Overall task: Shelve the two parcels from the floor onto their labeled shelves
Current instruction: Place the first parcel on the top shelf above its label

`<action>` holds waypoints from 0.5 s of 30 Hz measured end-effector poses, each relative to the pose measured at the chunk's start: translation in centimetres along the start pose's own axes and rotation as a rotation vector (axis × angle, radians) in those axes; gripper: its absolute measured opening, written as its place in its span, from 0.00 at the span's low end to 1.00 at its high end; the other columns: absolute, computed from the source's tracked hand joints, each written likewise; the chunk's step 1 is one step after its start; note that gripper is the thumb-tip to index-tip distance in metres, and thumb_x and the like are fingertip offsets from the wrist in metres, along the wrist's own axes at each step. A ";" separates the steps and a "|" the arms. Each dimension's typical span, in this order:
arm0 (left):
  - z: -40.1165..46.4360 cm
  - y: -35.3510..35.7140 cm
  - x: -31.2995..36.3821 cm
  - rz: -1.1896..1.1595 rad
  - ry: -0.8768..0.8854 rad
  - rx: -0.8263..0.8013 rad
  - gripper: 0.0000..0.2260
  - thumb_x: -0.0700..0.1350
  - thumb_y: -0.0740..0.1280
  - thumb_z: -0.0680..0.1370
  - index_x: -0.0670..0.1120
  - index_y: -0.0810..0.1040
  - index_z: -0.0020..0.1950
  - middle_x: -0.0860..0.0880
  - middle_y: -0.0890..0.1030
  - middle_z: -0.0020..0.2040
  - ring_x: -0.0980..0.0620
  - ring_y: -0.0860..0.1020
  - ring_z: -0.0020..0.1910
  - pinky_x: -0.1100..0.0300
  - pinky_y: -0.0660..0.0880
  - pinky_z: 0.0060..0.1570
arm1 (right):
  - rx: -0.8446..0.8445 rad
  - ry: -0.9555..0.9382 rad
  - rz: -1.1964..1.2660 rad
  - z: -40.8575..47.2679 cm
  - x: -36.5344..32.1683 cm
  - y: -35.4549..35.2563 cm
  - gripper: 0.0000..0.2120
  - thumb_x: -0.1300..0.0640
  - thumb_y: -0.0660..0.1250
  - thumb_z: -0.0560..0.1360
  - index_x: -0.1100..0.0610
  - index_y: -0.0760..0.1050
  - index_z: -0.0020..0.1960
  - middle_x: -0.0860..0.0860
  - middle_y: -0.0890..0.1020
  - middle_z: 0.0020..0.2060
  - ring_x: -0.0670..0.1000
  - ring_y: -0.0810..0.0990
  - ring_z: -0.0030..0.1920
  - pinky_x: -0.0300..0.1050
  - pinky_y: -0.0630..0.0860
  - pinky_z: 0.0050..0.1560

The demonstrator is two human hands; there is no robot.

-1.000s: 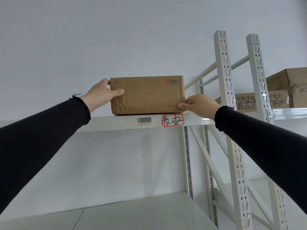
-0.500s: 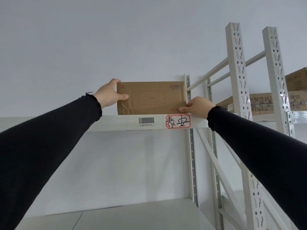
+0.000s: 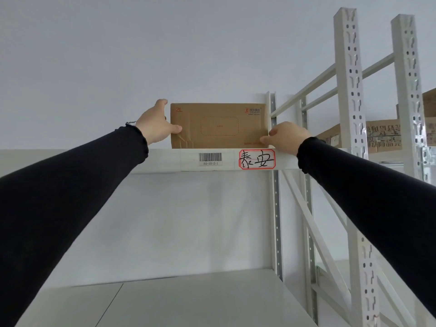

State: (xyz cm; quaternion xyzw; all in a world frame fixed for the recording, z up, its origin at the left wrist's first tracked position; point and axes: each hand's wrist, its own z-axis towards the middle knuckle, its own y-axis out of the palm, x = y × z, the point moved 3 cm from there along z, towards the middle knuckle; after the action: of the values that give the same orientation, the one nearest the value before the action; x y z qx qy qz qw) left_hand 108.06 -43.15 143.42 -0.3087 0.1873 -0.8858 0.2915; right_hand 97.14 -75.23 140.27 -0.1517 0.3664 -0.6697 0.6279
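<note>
Hands on both short ends of the parcel. Left hand (image 3: 154, 125) cupped round the left end, thumb across the front face near the creased lower corner. Right hand (image 3: 286, 138) pinching the lower right corner, fingertips (image 3: 267, 139) on the front face. Grip on both sides closed onto the cardboard parcel (image 3: 218, 125), neither wide nor slack.

Between the two hands: brown box marked 2L, standing on its long edge on the upper shelf (image 3: 94, 160), just above the red-bordered handwritten label (image 3: 257, 159), with the barcode sticker (image 3: 210, 158) below and left of centre. Beside the right hand, the white upright (image 3: 271, 107).

Judged light, given the fingertip hold on one corner. Stiff-walled but dented at lower left, so crushable there. Plain cardboard, not slippery. Best held flat-palmed at the two ends, clear of the dented corner.

Further right, well apart: more cartons (image 3: 382, 136) on the next rack.
</note>
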 end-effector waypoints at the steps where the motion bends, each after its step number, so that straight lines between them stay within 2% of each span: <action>1: -0.7 -0.2 0.2 0.037 0.023 0.042 0.37 0.50 0.73 0.79 0.47 0.58 0.83 0.40 0.72 0.74 0.40 0.74 0.70 0.48 0.72 0.66 | 0.060 -0.022 -0.008 -0.5 -0.1 -0.2 0.22 0.41 0.62 0.79 0.56 0.78 0.62 0.53 0.82 0.56 0.56 0.80 0.54 0.45 0.74 0.44; 3: -2.4 -0.8 0.5 0.120 0.102 0.115 0.31 0.51 0.70 0.80 0.46 0.64 0.80 0.41 0.72 0.75 0.41 0.72 0.71 0.48 0.70 0.68 | 0.180 -0.072 0.010 -1.7 -0.6 -0.5 0.23 0.42 0.61 0.78 0.55 0.75 0.67 0.54 0.81 0.60 0.57 0.78 0.59 0.51 0.76 0.53; 6: -5.7 -1.2 1.1 0.242 0.264 0.126 0.23 0.51 0.67 0.81 0.47 0.72 0.76 0.44 0.75 0.72 0.42 0.71 0.72 0.48 0.69 0.68 | 0.266 -0.152 -0.005 -4.4 -1.9 -0.8 0.22 0.42 0.62 0.76 0.52 0.75 0.65 0.54 0.79 0.60 0.57 0.74 0.62 0.56 0.75 0.56; 8: -8.5 -1.5 1.2 0.279 0.333 0.111 0.21 0.51 0.66 0.81 0.48 0.74 0.74 0.45 0.76 0.70 0.44 0.72 0.70 0.47 0.71 0.65 | 0.277 -0.217 -0.040 -7.1 -2.9 -0.7 0.21 0.44 0.62 0.77 0.52 0.75 0.65 0.54 0.78 0.61 0.58 0.72 0.63 0.56 0.73 0.58; 11: -12.8 -2.3 0.6 0.312 0.386 0.073 0.19 0.51 0.66 0.81 0.49 0.76 0.72 0.47 0.78 0.69 0.45 0.73 0.68 0.47 0.73 0.61 | 0.277 -0.298 -0.081 -11.9 -4.5 -0.2 0.20 0.46 0.63 0.76 0.52 0.74 0.66 0.52 0.78 0.60 0.57 0.73 0.60 0.54 0.73 0.56; 15: -19.2 -3.8 -1.9 0.313 0.417 0.006 0.18 0.52 0.67 0.80 0.49 0.77 0.70 0.49 0.78 0.68 0.45 0.74 0.66 0.48 0.73 0.59 | 0.187 -0.293 -0.117 -19.5 -6.3 1.5 0.22 0.45 0.64 0.76 0.52 0.72 0.68 0.52 0.77 0.63 0.57 0.73 0.62 0.55 0.72 0.59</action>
State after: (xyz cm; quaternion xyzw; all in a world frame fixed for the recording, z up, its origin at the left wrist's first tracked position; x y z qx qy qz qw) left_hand 95.14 -36.14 130.32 -0.0858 0.2862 -0.8749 0.3811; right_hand 86.34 -63.24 127.50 -0.2096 0.1979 -0.7071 0.6457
